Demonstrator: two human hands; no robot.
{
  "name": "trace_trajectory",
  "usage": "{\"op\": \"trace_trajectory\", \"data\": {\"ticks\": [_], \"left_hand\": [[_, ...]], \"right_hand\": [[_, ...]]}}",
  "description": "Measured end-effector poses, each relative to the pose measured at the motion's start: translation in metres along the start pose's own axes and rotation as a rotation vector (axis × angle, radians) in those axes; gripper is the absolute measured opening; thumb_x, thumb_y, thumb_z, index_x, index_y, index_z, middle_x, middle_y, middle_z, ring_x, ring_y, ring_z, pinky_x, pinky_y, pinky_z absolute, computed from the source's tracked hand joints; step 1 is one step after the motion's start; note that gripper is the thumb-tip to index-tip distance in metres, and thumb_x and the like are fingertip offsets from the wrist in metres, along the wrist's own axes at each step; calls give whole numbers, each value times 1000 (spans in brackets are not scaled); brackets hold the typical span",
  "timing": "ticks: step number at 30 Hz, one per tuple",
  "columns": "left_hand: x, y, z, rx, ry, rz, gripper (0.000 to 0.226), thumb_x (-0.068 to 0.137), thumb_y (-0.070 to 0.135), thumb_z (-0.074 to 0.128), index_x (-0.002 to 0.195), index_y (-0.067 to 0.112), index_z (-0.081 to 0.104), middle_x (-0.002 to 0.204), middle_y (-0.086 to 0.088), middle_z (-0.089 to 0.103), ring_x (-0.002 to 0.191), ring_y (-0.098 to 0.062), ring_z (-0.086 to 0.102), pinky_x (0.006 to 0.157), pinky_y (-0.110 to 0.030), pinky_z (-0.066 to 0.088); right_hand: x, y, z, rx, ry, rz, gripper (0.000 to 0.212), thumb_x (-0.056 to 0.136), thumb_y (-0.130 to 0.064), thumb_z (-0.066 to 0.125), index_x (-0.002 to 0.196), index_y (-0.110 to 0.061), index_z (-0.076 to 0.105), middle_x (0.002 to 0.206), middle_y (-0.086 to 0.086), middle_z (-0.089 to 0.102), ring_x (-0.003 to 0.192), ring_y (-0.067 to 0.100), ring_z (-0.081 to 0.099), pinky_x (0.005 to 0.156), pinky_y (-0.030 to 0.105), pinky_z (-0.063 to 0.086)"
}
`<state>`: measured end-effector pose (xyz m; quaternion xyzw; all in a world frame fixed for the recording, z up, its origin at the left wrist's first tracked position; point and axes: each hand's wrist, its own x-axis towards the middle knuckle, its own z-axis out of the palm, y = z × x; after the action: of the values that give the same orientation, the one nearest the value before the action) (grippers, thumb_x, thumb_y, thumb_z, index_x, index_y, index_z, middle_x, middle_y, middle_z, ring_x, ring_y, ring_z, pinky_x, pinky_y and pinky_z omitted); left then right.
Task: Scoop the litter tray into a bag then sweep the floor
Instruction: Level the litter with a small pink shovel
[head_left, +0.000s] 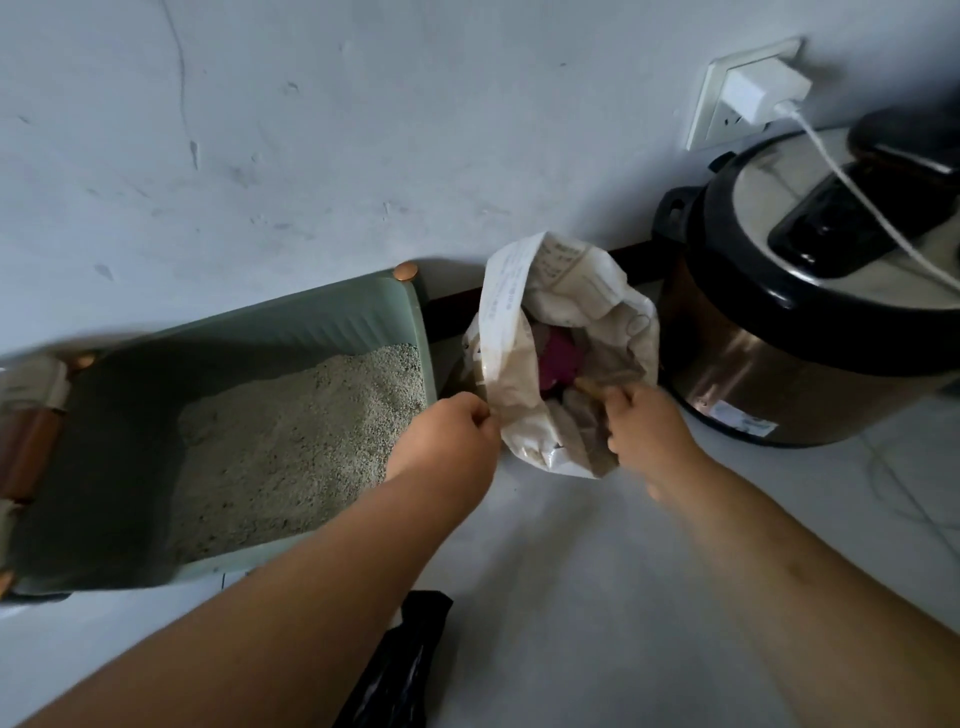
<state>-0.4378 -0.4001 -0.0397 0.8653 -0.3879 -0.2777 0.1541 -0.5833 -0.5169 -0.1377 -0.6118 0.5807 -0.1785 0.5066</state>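
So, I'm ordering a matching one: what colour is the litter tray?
The litter tray is pale green, with copper-coloured corner caps; the head view shows it.

The bag (506, 312) stands between litter tray (332, 312) and cooker (779, 364), against the wall (363, 156). Bare floor (597, 571) lies open in front.

Dim, flat indoor light with a cool grey cast, no clear source. Faint soft shadows on the floor (561, 530). Inside of the tray (332, 312) goes dark on the left. White bag (498, 322) is the brightest thing; mild sheen on the cooker (769, 358) steel. Detail is soft overall, right hand (649, 431) slightly smeared, tray's left end blurred. Fisheye bends the edges, socket (711, 104) leans.
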Motion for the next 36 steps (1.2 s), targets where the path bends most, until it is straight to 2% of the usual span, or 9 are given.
{"op": "trace_trajectory", "data": {"ticks": [2,9,11,16,19,22,28,32,36], "left_hand": [[0,3,0,-39,7,-20,18,96,36,51,93,26,66,84,2,68,79,-23,67,74,-42,60],[-1,15,-5,-127,34,-48,19,96,32,52,83,24,64,85,-1,72,78,-22,70,77,-41,60],[3,14,-5,-128,25,-60,19,96,31,53,81,24,63,85,-1,72,79,-22,70,78,-41,60],[-3,15,-7,-128,5,-67,21,95,29,55,78,23,64,83,-4,72,80,-24,71,78,-42,61],[-5,18,-10,-110,-14,-53,20,96,26,52,86,18,68,87,-7,71,80,-25,71,75,-43,61],[-7,18,-11,-96,-17,-47,20,95,27,51,94,15,67,90,-7,71,80,-24,71,75,-43,61],[-10,15,-18,-94,-20,-32,22,94,21,52,79,18,67,87,-8,72,80,-28,72,75,-45,61],[-10,6,-30,-112,-12,-27,25,92,11,48,73,15,62,91,-18,72,81,-34,70,76,-49,60],[-11,-11,-52,-82,33,-24,25,95,12,47,78,16,64,86,-11,72,75,-22,69,64,-34,58]], "right_hand": [[-16,4,-10,61,1,-3,29,98,-29,40,72,-21,49,65,2,48,60,20,46,60,33,37],[-49,-3,-42,150,-11,-14,32,98,-24,43,67,-19,48,58,0,43,52,17,40,52,31,32],[-57,-5,-47,171,-18,7,34,99,-22,42,66,-17,48,54,-3,43,47,13,39,47,27,32],[-84,-16,-67,258,13,-17,24,100,-21,42,83,-11,56,57,-1,40,46,9,36,39,21,30],[-96,-26,-77,412,22,11,22,100,-17,42,83,-13,57,55,-3,36,37,4,29,32,16,24],[-107,-36,-84,387,43,-13,23,99,-19,43,84,-17,60,54,-5,37,38,4,28,33,16,22],[-124,-55,-90,424,11,-83,23,102,-21,41,102,-14,63,55,-6,35,41,4,27,36,16,22],[-129,-64,-82,457,-50,-135,25,102,-21,41,111,-13,62,55,-6,36,42,4,28,37,16,23],[-133,-82,-75,416,-103,-170,24,102,-21,41,107,-13,63,57,-4,35,43,5,26,37,17,20]]}}
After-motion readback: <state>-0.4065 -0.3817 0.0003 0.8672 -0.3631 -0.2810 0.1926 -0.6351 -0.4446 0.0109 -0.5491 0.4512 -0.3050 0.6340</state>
